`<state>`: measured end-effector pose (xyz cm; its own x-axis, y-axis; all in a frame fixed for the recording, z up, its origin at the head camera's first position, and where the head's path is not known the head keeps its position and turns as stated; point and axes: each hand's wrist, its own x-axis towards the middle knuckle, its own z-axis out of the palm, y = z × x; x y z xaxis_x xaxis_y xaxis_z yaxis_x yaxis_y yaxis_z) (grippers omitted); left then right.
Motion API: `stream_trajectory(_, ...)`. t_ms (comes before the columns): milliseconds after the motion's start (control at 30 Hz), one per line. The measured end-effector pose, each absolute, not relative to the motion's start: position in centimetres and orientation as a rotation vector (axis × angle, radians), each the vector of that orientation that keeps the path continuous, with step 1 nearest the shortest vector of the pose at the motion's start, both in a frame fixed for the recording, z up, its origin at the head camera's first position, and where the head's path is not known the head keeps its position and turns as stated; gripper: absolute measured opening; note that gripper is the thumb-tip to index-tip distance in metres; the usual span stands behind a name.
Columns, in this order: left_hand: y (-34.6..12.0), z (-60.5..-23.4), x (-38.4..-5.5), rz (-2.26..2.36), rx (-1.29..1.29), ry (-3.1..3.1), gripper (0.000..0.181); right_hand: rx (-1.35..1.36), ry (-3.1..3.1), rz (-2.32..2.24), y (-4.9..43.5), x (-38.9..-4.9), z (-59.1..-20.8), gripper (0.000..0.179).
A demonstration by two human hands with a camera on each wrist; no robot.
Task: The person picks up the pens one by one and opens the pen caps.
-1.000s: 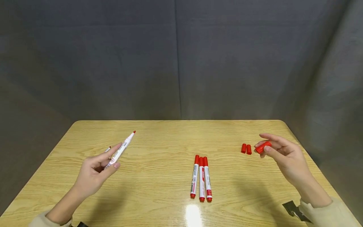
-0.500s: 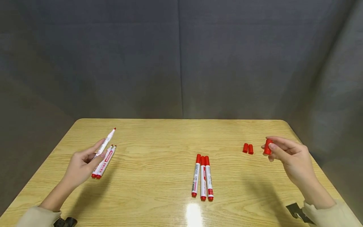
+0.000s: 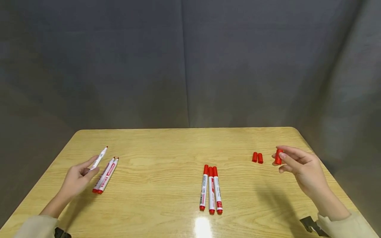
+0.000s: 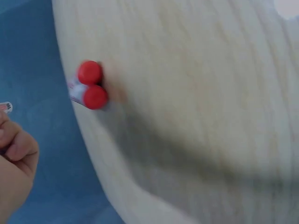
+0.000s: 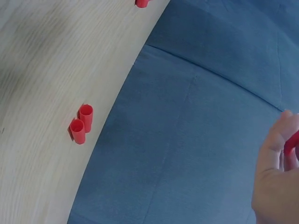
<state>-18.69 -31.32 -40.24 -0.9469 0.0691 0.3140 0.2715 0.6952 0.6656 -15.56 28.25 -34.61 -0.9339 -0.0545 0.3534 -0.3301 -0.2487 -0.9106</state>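
My left hand (image 3: 76, 178) pinches an uncapped marker (image 3: 99, 159) with a white barrel, its red tip pointing up and away. Just right of that hand, two more uncapped markers (image 3: 106, 175) lie side by side on the table; their red ends (image 4: 93, 85) show in the left wrist view. On the far right, my right hand (image 3: 303, 168) holds a red marker cap (image 3: 278, 157) upright between thumb and fingers. Left of it, two red caps (image 3: 257, 157) lie close together, their hollow ends (image 5: 82, 122) visible in the right wrist view.
Three capped red markers (image 3: 211, 189) lie in a row near the middle of the wooden table (image 3: 160, 152). A dark grey curtain (image 3: 134, 72) hangs behind the table and along both sides.
My left hand has moved left and lower with its marker, bringing the two lying markers into view. The right hand has turned its cap from slanted to upright.
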Motion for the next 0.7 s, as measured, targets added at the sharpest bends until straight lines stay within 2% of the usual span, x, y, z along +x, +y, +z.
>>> stream_trajectory(233,-32.6,-41.7,-19.3,-1.029,-0.236,-2.711,0.042,0.419,-1.885,2.331,28.7,-15.7,-35.2,0.036)
stream_trajectory(500,-33.8,-42.9,-19.7,-1.009,-0.209,-2.8,0.045,0.426,-2.096,2.21,29.0,-15.6,-35.3,0.048)
stream_trajectory(700,-34.2,-43.4,-20.2,-1.034,-0.239,-2.862,0.048,0.356,-2.274,2.01,29.3,-16.0,-35.2,0.045)
